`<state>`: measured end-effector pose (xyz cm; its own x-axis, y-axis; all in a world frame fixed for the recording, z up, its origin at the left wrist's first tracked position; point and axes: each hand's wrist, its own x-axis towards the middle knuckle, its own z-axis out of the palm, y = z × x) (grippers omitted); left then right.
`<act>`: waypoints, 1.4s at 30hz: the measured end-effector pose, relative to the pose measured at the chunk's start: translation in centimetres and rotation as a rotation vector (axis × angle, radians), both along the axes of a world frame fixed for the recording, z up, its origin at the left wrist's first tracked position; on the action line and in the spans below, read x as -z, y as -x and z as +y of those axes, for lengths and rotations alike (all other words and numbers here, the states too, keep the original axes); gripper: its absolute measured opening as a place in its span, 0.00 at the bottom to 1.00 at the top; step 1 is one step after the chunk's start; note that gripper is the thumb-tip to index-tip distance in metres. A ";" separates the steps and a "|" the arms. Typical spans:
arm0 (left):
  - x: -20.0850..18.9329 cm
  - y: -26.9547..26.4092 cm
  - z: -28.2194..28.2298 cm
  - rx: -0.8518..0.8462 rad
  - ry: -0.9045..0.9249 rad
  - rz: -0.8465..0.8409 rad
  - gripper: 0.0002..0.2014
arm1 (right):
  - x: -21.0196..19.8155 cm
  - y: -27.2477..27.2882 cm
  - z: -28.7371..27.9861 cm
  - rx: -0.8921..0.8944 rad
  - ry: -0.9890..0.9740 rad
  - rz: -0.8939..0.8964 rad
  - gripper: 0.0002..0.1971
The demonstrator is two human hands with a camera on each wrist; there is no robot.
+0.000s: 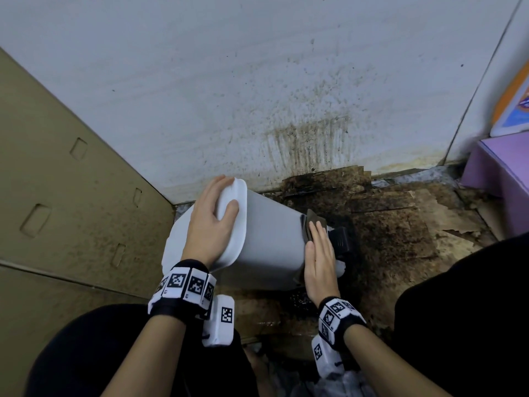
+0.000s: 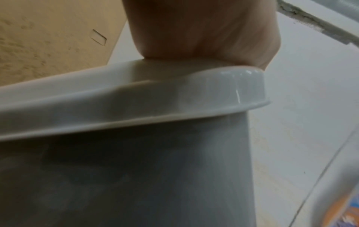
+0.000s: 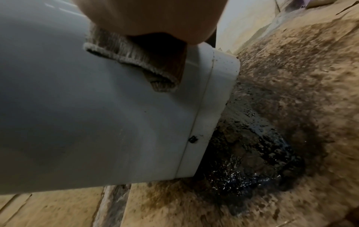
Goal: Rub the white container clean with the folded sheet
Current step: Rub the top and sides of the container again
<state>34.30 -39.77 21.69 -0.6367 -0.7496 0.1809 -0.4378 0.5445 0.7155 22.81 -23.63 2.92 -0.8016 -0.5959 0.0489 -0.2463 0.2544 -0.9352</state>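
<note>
The white container (image 1: 269, 236) lies tilted on its side on the floor, lid end to the left, base to the right. My left hand (image 1: 214, 213) holds its lid rim (image 2: 136, 95), fingers wrapped over the far edge and thumb on the lid face. My right hand (image 1: 317, 247) lies flat, with straight fingers pressing the folded brownish sheet (image 1: 313, 222) against the container's side near the base. The right wrist view shows the sheet (image 3: 136, 61) under my palm (image 3: 155, 18), a little short of the base seam. Small dark specks dot the container's base band (image 3: 194, 138).
A black pedal (image 1: 339, 239) sticks out at the container's base. The floor cardboard (image 1: 400, 224) is stained dark, with a wet black patch (image 3: 252, 153) beside the base. A stained wall (image 1: 286, 124) stands behind, a cardboard box (image 1: 71, 181) to the left, a purple box (image 1: 498, 167) at right.
</note>
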 end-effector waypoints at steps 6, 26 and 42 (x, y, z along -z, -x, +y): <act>-0.2 0.5 0.5 0.026 -0.002 -0.031 0.25 | -0.9 -0.2 -0.3 0.029 -0.006 -0.060 0.27; -0.1 1.8 1.6 0.042 0.023 -0.064 0.23 | -11.4 -3.7 -3.5 -0.075 0.221 -0.195 0.23; -0.5 3.2 3.7 0.059 -0.219 0.064 0.27 | -15.8 -0.4 -3.1 0.035 0.432 -0.392 0.18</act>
<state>31.13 -36.07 22.21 -0.6726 -0.7376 0.0597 -0.3596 0.3963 0.8448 23.22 -26.72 18.68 -0.8280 -0.5603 -0.0224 0.1404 -0.1685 -0.9757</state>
